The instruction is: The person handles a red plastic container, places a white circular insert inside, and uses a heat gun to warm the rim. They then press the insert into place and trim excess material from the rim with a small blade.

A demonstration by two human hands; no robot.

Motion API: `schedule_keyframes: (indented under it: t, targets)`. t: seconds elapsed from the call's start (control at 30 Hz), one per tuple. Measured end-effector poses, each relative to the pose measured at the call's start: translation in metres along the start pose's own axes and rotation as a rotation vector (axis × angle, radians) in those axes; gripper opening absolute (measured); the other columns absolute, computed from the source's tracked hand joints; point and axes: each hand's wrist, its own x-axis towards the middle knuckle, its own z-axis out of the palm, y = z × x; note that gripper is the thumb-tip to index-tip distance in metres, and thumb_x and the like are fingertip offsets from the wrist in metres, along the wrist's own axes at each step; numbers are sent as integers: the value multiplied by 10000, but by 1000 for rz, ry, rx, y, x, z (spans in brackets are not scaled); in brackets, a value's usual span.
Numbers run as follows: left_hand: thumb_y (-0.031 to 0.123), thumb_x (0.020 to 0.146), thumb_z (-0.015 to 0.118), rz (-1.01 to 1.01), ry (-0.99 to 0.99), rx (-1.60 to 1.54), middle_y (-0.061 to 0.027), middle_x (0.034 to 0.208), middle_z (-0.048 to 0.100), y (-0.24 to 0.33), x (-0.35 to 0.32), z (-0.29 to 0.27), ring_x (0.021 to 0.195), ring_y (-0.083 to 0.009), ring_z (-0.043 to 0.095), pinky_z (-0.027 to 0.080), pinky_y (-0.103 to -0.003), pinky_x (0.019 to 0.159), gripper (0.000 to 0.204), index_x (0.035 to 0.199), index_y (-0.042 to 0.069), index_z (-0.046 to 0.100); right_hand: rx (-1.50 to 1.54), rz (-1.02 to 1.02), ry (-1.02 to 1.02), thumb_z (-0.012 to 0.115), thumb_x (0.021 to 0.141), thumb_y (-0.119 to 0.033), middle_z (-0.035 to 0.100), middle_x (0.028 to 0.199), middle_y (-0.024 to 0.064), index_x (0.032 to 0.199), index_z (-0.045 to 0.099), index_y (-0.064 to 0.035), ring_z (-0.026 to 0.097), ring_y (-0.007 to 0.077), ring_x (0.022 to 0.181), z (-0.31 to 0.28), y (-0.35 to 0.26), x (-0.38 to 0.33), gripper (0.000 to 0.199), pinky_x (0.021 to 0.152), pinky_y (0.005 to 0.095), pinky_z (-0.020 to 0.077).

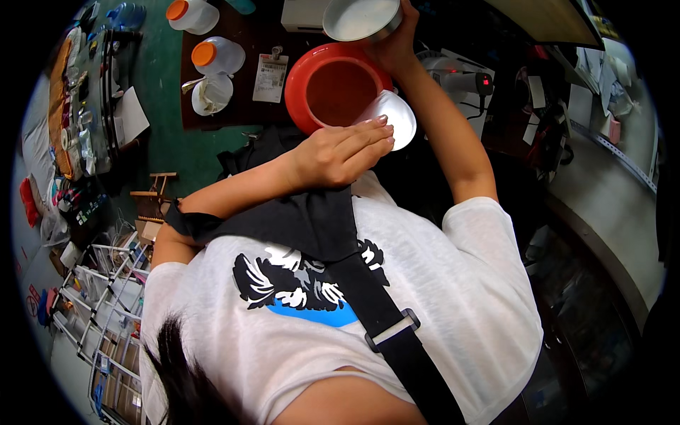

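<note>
Seen from my head camera, I work over a dark tabletop (261, 37) with a wide-rimmed red basin (296, 88) standing near the far side of my chest, its broad mouth turned up toward me. My left hand (340, 152) lies over a pale round disc (404, 126), a dish or a lid, fingers nearly straight and close together; with my thumb hidden, I cannot tell whether I pinch it or only steady it. The disc overlaps the basin's near right rim, perhaps held there to keep it over the opening; whether it touches is unclear. My right hand (397, 39) is closed on the edge of a shallow round metal pan (363, 20), beyond the basin, its pale inside facing up, likely gripped at the side to leave the middle free. Jars with orange lids (205, 54) stand off to the left, apparently out of my arms' way.
</note>
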Motion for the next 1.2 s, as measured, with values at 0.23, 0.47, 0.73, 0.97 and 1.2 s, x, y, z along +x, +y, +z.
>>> schedule_keyframes:
  t: [0.23,0.47,0.73,0.97,1.2]
  targets:
    - [-5,848,720,36,-61,33,-199,1090,737,9,-2,4,1045,-303,741,629,-368,872,210,1044,-78,710,-19,-15,-17,437,951,-684,652,1312,108,1394,541,-116,624,302,1223,5,1,1,727,1070,475,486]
    - [71,820,673,169,-71,3,-189,1139,713,15,-2,11,1083,-303,722,619,-369,902,290,1077,-62,695,-44,-7,-38,434,957,-678,638,1333,105,1400,533,-113,616,298,1236,-3,4,3,725,1071,472,489]
    - [90,905,683,282,-98,-231,-184,1189,707,32,5,14,1111,-311,711,602,-407,959,255,1120,-48,697,-143,-20,-15,447,936,-702,628,1349,100,1409,528,-133,601,305,1253,-1,2,6,744,1068,485,481]
    - [53,930,623,66,-144,-448,-155,1109,714,6,-7,-13,1002,-307,728,614,-383,819,217,1140,11,664,33,30,-71,541,896,-665,616,1367,112,1381,566,-168,573,348,1283,18,-24,-7,694,1075,594,448]
    - [68,1063,528,-889,760,-29,-131,1094,653,-85,-90,-92,946,-174,641,523,-290,834,240,1299,26,512,114,60,-66,525,912,-711,570,1445,119,1458,533,-191,545,400,1316,-9,-39,-20,754,983,731,445]
